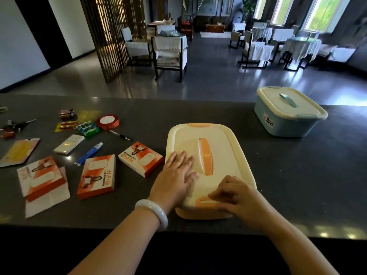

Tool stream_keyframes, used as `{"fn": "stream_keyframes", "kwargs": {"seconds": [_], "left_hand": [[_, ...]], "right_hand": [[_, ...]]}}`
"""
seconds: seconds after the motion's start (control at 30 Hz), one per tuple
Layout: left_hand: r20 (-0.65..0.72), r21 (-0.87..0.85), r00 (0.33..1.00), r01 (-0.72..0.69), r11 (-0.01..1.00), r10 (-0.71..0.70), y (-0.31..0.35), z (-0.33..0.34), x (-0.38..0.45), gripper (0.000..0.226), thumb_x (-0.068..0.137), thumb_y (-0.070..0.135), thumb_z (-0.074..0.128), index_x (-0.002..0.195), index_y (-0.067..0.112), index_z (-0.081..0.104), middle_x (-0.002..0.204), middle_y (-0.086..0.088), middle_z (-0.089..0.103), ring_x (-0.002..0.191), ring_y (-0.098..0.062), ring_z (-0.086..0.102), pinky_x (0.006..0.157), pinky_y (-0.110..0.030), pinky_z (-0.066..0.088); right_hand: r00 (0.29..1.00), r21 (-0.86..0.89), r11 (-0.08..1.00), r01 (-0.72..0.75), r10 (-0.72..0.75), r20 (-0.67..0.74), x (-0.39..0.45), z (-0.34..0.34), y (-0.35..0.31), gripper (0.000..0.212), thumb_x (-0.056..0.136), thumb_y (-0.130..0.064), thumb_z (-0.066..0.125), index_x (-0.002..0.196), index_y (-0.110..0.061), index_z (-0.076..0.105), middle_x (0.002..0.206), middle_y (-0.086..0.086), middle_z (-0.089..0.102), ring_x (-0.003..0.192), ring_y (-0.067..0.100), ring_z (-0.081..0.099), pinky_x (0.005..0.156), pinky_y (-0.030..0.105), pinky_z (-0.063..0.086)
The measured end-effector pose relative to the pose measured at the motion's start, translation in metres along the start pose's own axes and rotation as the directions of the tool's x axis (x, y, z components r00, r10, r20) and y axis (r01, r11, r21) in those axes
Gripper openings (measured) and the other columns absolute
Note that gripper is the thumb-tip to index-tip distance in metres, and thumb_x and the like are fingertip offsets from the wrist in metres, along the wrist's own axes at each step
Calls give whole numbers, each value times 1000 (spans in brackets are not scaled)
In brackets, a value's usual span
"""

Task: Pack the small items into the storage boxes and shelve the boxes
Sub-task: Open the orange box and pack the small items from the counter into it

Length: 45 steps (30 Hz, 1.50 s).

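An orange storage box with a cream lid [220,155] stands on the dark counter in front of me, lid on. My left hand [174,177] lies flat on the lid's left side, fingers spread. My right hand [236,195] has its fingers curled at the near orange latch [204,201]. A blue storage box [288,116] with a closed cream lid sits at the far right. Small items lie to the left: three orange WiFi boxes [98,175], a blue tube [89,153], a pen [120,135], a red tape roll [107,121] and several packets.
The dark counter [297,175] runs across the view, its far edge dropping to a shiny floor. A white tissue [49,201] lies under the leftmost WiFi box. Keys [15,126] rest at the far left. Chairs and covered tables fill the room beyond.
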<state>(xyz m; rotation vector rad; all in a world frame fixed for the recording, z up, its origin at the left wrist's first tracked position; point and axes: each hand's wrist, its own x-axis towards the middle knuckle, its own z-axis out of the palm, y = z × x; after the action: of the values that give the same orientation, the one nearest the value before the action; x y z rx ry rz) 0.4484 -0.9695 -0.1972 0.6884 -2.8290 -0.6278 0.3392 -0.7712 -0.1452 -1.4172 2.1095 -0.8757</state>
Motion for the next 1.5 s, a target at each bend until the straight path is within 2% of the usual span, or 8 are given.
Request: {"fn": "stream_keyframes", "kwargs": {"seconds": [0.27,0.5,0.7,0.87,1.03,1.33,1.43,1.5], "left_hand": [[13,12,1000,7,1000,-7,1,0,0,62,94,63,20,151,39,13,160,16,3,146,-8,-8,110,-32,-4],[39,32,999,-10,999,9,1,-2,-4,62,95,62,20,151,39,8,160,15,-1,146,-9,-11,111,-33,-5],[109,145,994,4,989,-20,4,-16,4,61,95,63,22,150,38,15,161,11,4,148,-16,-3,116,-56,8],[38,129,998,51,990,-56,5,-33,28,64,96,61,26,152,33,11,162,8,-3,148,-21,-7,115,-58,2],[88,204,992,75,976,-95,5,-40,59,63,98,60,21,153,36,0,161,7,-14,147,-24,-16,115,-60,-5],[189,199,976,67,978,-105,-9,-18,78,71,91,71,13,145,43,-23,155,14,-28,143,-21,-26,114,-59,5],[149,200,983,75,977,-106,-10,-15,79,66,91,70,10,145,46,-19,156,16,-26,143,-20,-26,113,-60,11],[130,195,987,71,978,-97,-10,-13,78,65,91,70,10,144,47,-18,156,17,-24,143,-19,-26,112,-60,13]], "right_hand": [[992,-159,986,-38,56,111,3,3,-15,23,79,-18,74,81,-30,55,95,-9,54,83,6,50,76,20,47],[996,-89,995,-41,48,73,-6,4,-14,21,78,-19,76,85,-28,59,95,-9,56,83,7,55,78,21,51],[985,39,985,-171,169,36,21,-14,-5,17,81,-29,72,92,-28,60,94,-9,60,83,5,58,63,8,47],[956,-91,977,-191,164,-241,57,-22,11,20,87,-39,63,105,-33,58,109,-14,57,97,5,56,91,30,50],[993,-450,885,-117,93,-75,103,-27,34,52,94,-48,47,142,-31,39,152,-7,28,144,20,20,118,45,17],[977,-378,904,-197,148,-155,198,-53,56,57,96,-43,49,147,-26,31,155,0,28,144,24,19,116,49,21],[969,-366,897,-247,230,-89,220,-57,54,53,97,-42,46,146,-28,32,149,4,39,137,29,34,112,51,29],[966,-287,922,-260,246,-86,226,-58,54,40,96,-44,47,134,-31,48,133,4,54,123,28,49,106,52,37]]}}
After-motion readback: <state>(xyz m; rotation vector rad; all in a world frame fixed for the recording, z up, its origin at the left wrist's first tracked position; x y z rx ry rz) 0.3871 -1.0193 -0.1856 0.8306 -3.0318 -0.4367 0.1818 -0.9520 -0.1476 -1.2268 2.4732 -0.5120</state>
